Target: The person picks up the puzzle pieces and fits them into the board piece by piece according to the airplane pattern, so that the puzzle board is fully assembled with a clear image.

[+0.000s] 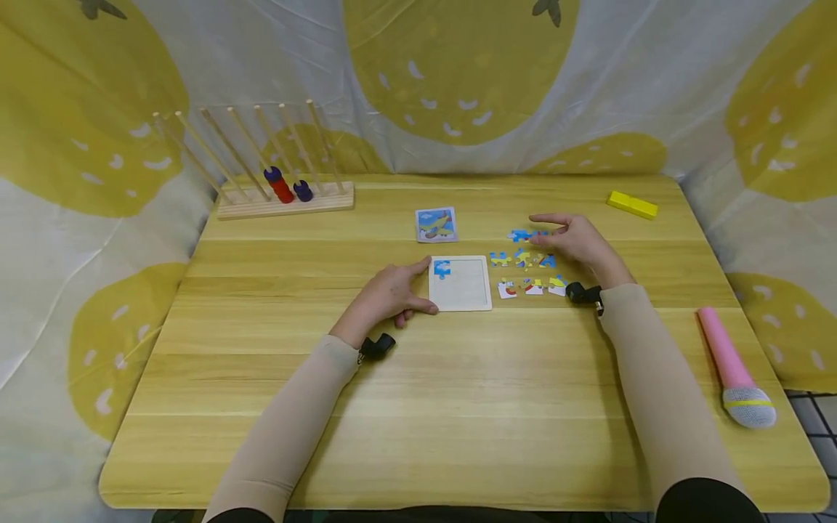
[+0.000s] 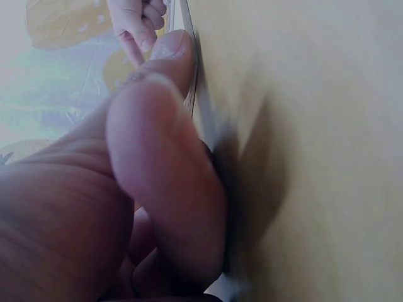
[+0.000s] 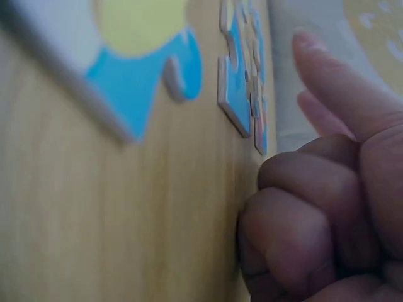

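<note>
A square white puzzle tray point(image 1: 461, 287) lies mid-table, with one blue puzzle piece point(image 1: 442, 269) in its upper left corner. My left hand point(image 1: 387, 292) rests at the tray's left side, index finger and thumb extended and touching near its two left corners. To the right of the tray, several loose puzzle pieces point(image 1: 500, 259) are laid out in rows. Over the top row is my right hand point(image 1: 575, 241), index finger and thumb apart; its other fingers curl in the right wrist view, where a blue and yellow piece point(image 3: 129, 94) looms close. No held piece shows.
A picture card point(image 1: 436, 225) of a plane lies behind the tray. At the back left stands a wooden peg rack point(image 1: 288, 208) with red and dark blue beads. A yellow block point(image 1: 632, 205) sits back right, a pink toy microphone point(image 1: 726, 352) near the right edge.
</note>
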A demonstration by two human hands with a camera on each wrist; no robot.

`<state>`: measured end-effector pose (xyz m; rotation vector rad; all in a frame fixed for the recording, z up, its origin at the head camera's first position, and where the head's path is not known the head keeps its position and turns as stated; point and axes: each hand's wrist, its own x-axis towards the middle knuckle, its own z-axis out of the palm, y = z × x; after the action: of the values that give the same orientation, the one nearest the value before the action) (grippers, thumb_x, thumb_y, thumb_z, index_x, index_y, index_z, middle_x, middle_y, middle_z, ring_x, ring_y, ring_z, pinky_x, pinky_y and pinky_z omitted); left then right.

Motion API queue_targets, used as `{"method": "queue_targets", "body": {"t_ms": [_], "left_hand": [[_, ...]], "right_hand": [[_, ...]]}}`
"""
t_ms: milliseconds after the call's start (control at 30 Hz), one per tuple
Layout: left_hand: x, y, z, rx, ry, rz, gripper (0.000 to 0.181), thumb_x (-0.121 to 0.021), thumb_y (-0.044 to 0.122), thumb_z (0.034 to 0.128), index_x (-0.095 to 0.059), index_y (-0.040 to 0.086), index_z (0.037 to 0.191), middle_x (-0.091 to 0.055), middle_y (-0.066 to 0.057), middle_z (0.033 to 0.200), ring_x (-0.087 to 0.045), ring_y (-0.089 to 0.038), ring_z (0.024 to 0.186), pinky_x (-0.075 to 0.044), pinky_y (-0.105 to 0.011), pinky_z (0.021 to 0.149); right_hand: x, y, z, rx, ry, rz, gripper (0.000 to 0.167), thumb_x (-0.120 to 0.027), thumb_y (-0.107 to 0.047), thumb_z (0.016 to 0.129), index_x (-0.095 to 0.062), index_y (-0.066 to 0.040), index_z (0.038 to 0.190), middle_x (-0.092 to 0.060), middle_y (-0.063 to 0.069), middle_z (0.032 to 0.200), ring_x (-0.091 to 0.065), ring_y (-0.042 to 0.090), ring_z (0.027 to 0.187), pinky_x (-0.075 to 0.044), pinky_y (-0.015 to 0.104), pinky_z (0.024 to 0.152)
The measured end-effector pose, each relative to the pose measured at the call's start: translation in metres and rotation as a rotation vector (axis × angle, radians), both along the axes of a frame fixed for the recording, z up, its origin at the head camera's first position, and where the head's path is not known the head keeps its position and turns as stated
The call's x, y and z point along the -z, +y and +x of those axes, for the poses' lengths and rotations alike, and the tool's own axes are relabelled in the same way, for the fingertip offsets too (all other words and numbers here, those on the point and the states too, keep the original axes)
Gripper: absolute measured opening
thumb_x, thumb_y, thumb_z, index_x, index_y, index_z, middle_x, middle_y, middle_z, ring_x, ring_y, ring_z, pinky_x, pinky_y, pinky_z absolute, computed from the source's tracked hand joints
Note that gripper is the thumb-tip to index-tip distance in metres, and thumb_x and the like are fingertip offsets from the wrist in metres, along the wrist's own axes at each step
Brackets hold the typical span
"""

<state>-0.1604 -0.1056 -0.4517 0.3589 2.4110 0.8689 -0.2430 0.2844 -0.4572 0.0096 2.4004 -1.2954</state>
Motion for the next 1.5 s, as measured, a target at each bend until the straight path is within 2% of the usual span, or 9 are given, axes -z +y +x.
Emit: {"method": "queue_targets", "body": {"t_ms": [300, 600, 900, 1200, 1333, 1500], "left_hand": [[0.0, 0.0, 0.0, 0.0, -0.002, -0.021, 0.108, -0.089, 0.043, 0.0856, -0.025, 0.027, 0.17, -0.064, -0.004, 0.053, -0.062, -0.018, 0.044, -0.057, -0.031, 0.051], [0.0, 0.001, -0.001, -0.001, -0.004, -0.002, 0.108, -0.089, 0.042, 0.0856, -0.024, 0.026, 0.17, -0.064, -0.005, 0.053, -0.062, -0.018, 0.043, -0.059, -0.033, 0.05], [-0.001, 0.001, 0.0, -0.007, -0.018, -0.007, 0.108, -0.089, 0.041, 0.0858, -0.024, 0.027, 0.171, -0.064, -0.005, 0.054, -0.062, -0.018, 0.044, -0.058, -0.033, 0.05], [-0.001, 0.002, 0.0, -0.01, -0.023, -0.017, 0.109, -0.089, 0.043, 0.0851, -0.024, 0.029, 0.171, -0.065, -0.005, 0.055, -0.062, -0.018, 0.044, -0.058, -0.032, 0.05], [0.0, 0.002, -0.001, -0.01, -0.018, -0.021, 0.109, -0.089, 0.043, 0.0849, -0.024, 0.028, 0.171, -0.065, -0.005, 0.055, -0.063, -0.018, 0.044, -0.058, -0.032, 0.051], [0.0, 0.003, -0.001, -0.015, -0.023, -0.026, 0.109, -0.09, 0.043, 0.0846, -0.024, 0.028, 0.171, -0.065, -0.005, 0.055, -0.064, -0.018, 0.045, -0.057, -0.031, 0.051]], "right_hand": [[0.01, 0.002, -0.006, -0.047, 0.0, 0.03, 0.063, -0.081, -0.048, 0.093, -0.063, -0.026, 0.15, -0.04, -0.011, 0.054, -0.029, 0.009, 0.044, -0.031, 0.026, 0.045], [0.01, 0.0, -0.009, -0.078, 0.024, 0.098, 0.06, -0.081, -0.05, 0.093, -0.067, -0.024, 0.146, -0.051, -0.009, 0.058, -0.034, 0.008, 0.047, -0.033, 0.026, 0.046], [0.012, -0.002, -0.009, -0.089, 0.054, 0.134, 0.055, -0.079, -0.048, 0.095, -0.069, -0.023, 0.143, -0.052, -0.009, 0.057, -0.037, 0.009, 0.049, -0.033, 0.025, 0.048], [0.009, -0.007, -0.006, -0.106, 0.108, 0.182, 0.052, -0.077, -0.048, 0.097, -0.071, -0.022, 0.141, -0.056, -0.006, 0.064, -0.048, 0.013, 0.061, -0.042, 0.032, 0.063], [0.01, -0.008, -0.005, -0.1, 0.144, 0.211, 0.048, -0.077, -0.046, 0.097, -0.073, -0.021, 0.138, -0.054, -0.003, 0.07, -0.047, 0.016, 0.065, -0.041, 0.033, 0.065], [0.012, -0.01, -0.002, -0.094, 0.185, 0.234, 0.043, -0.076, -0.045, 0.099, -0.075, -0.019, 0.134, -0.062, 0.001, 0.078, -0.048, 0.02, 0.072, -0.039, 0.034, 0.067]]}}
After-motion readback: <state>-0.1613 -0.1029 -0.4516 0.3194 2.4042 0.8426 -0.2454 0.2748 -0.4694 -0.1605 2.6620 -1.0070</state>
